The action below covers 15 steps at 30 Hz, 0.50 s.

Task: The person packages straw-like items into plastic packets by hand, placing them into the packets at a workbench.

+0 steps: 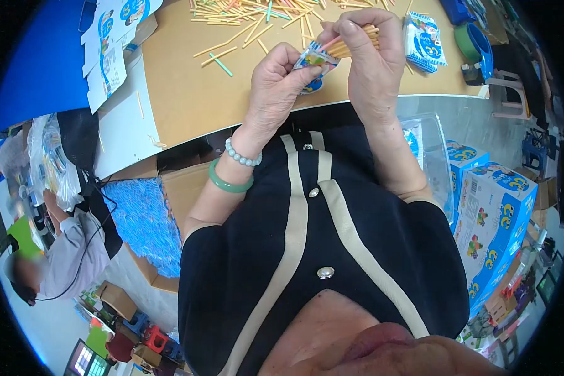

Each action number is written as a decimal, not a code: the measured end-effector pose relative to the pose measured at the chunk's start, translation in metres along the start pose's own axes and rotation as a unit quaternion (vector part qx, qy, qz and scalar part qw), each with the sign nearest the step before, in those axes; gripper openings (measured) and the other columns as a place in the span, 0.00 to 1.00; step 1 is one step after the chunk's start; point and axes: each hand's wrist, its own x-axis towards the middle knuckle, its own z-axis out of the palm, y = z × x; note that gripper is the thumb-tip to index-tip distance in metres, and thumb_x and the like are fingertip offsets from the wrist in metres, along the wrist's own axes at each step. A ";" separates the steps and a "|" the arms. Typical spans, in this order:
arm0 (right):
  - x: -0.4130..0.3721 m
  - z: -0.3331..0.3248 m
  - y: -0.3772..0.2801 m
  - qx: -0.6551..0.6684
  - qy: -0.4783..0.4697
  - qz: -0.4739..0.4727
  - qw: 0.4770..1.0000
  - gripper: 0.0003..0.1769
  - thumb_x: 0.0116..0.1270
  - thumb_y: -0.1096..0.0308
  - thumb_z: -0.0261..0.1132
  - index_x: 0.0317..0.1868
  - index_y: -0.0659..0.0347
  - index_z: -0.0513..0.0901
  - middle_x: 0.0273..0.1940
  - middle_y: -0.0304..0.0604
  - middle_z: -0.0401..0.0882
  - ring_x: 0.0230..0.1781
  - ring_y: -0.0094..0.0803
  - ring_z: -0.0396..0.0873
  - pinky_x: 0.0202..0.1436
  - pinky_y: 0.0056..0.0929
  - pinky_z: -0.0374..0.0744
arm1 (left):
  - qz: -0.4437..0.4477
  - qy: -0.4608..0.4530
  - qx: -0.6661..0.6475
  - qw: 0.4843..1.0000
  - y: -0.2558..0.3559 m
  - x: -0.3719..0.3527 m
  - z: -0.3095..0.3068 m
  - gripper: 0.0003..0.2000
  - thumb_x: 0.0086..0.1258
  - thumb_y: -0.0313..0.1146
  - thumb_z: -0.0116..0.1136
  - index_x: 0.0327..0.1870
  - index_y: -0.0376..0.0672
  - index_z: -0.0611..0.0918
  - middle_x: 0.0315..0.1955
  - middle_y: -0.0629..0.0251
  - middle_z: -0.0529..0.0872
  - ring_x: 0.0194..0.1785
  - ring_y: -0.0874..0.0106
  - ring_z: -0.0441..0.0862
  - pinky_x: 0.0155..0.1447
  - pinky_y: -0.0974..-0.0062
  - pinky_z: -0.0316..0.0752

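Near the table's front edge, my left hand point(281, 81) pinches a small blue and white printed packet point(316, 59). Close on its right, my right hand point(373, 59) is closed round a bundle of thin yellowish sticks point(355, 45), with a pink one among them. The ends of the sticks meet the packet's mouth; how far in they reach is hidden by the fingers. Beyond the hands, many loose yellow, pink and green sticks point(232, 14) lie scattered on the brown table top point(182, 94). Right of my right hand is a stack of blue and white packets point(423, 42).
Flattened printed carton card point(109, 53) lies at the left. A tape roll point(473, 45) sits at the right corner. Below the table stand an open carton of blue packets point(141, 219), a clear bin point(435, 144) and printed boxes point(492, 219). Another person point(75, 250) is at the lower left.
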 end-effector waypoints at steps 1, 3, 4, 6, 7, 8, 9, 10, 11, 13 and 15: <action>0.001 0.001 -0.003 0.000 0.002 0.001 1.000 0.07 0.70 0.72 0.57 0.43 0.63 0.68 0.35 0.42 0.76 0.34 0.26 0.78 0.44 0.25 0.77 | -0.002 -0.001 0.000 1.000 -0.001 0.000 -0.001 0.09 0.66 0.25 0.63 0.32 0.41 0.72 0.28 0.73 0.79 0.31 0.87 0.74 0.35 0.88 0.73; 0.003 0.003 -0.009 -0.010 0.007 0.037 0.999 0.07 0.70 0.71 0.58 0.44 0.63 0.68 0.34 0.42 0.77 0.34 0.25 0.78 0.44 0.24 0.77 | 0.001 -0.006 0.001 1.000 -0.004 -0.001 -0.005 0.09 0.65 0.24 0.63 0.32 0.41 0.72 0.28 0.73 0.79 0.30 0.87 0.74 0.35 0.88 0.73; 0.003 0.003 -0.009 -0.015 0.009 0.055 0.998 0.07 0.70 0.71 0.58 0.44 0.62 0.69 0.34 0.42 0.77 0.33 0.25 0.78 0.44 0.23 0.77 | 0.002 -0.009 0.002 1.000 -0.004 -0.001 -0.006 0.09 0.65 0.24 0.63 0.31 0.41 0.72 0.27 0.73 0.79 0.30 0.87 0.75 0.35 0.88 0.73; 0.017 -0.002 0.018 0.074 -0.042 -0.049 0.995 0.07 0.70 0.71 0.58 0.44 0.62 0.69 0.34 0.42 0.77 0.34 0.25 0.78 0.44 0.23 0.77 | 0.000 -0.008 0.008 1.000 -0.003 -0.001 -0.008 0.09 0.65 0.24 0.63 0.31 0.41 0.72 0.27 0.73 0.79 0.30 0.87 0.75 0.35 0.88 0.73; 0.027 -0.005 0.038 0.160 -0.094 -0.153 0.971 0.07 0.70 0.71 0.58 0.44 0.62 0.69 0.34 0.42 0.77 0.34 0.25 0.78 0.43 0.23 0.77 | 0.000 -0.006 0.014 1.000 -0.003 -0.002 -0.008 0.09 0.65 0.24 0.63 0.31 0.41 0.72 0.27 0.73 0.79 0.31 0.87 0.75 0.35 0.88 0.73; 0.031 -0.005 0.043 0.243 -0.144 -0.253 0.925 0.07 0.70 0.71 0.58 0.45 0.62 0.69 0.34 0.41 0.77 0.35 0.25 0.79 0.43 0.23 0.77 | 0.000 -0.005 0.019 1.000 -0.002 -0.002 -0.008 0.09 0.65 0.23 0.63 0.31 0.41 0.72 0.27 0.73 0.78 0.31 0.87 0.75 0.35 0.88 0.73; 0.030 -0.006 0.045 0.242 -0.143 -0.253 0.926 0.07 0.70 0.71 0.58 0.45 0.62 0.69 0.34 0.41 0.77 0.35 0.25 0.79 0.43 0.23 0.77 | -0.001 -0.006 0.018 1.000 -0.003 -0.002 -0.009 0.09 0.65 0.23 0.63 0.31 0.41 0.72 0.27 0.73 0.78 0.31 0.87 0.75 0.35 0.88 0.73; 0.030 -0.008 0.047 0.236 -0.150 -0.251 0.927 0.07 0.70 0.71 0.58 0.44 0.62 0.69 0.34 0.41 0.77 0.35 0.25 0.79 0.44 0.23 0.77 | 0.000 -0.008 0.024 1.000 -0.003 -0.002 -0.009 0.09 0.65 0.23 0.63 0.31 0.41 0.72 0.27 0.73 0.78 0.31 0.87 0.75 0.35 0.88 0.73; 0.029 -0.009 0.049 0.232 -0.156 -0.248 0.928 0.07 0.70 0.71 0.58 0.44 0.62 0.69 0.34 0.41 0.77 0.35 0.25 0.79 0.44 0.23 0.77 | 0.000 -0.009 0.031 0.999 -0.003 -0.003 -0.010 0.09 0.65 0.23 0.63 0.31 0.41 0.72 0.27 0.73 0.78 0.31 0.87 0.75 0.35 0.88 0.73; 0.029 -0.008 0.050 0.227 -0.162 -0.244 0.929 0.07 0.70 0.71 0.58 0.44 0.62 0.69 0.34 0.41 0.77 0.35 0.25 0.79 0.44 0.23 0.77 | -0.001 -0.010 0.037 0.999 -0.003 -0.003 -0.010 0.09 0.65 0.23 0.63 0.31 0.41 0.72 0.26 0.73 0.78 0.31 0.87 0.75 0.35 0.88 0.73; 0.030 -0.004 0.049 0.212 -0.182 -0.270 0.921 0.07 0.70 0.71 0.58 0.44 0.63 0.69 0.34 0.41 0.77 0.35 0.25 0.79 0.43 0.22 0.77 | 0.007 0.004 0.023 1.000 -0.004 -0.002 -0.010 0.09 0.65 0.23 0.63 0.31 0.41 0.72 0.26 0.73 0.78 0.30 0.86 0.75 0.34 0.88 0.73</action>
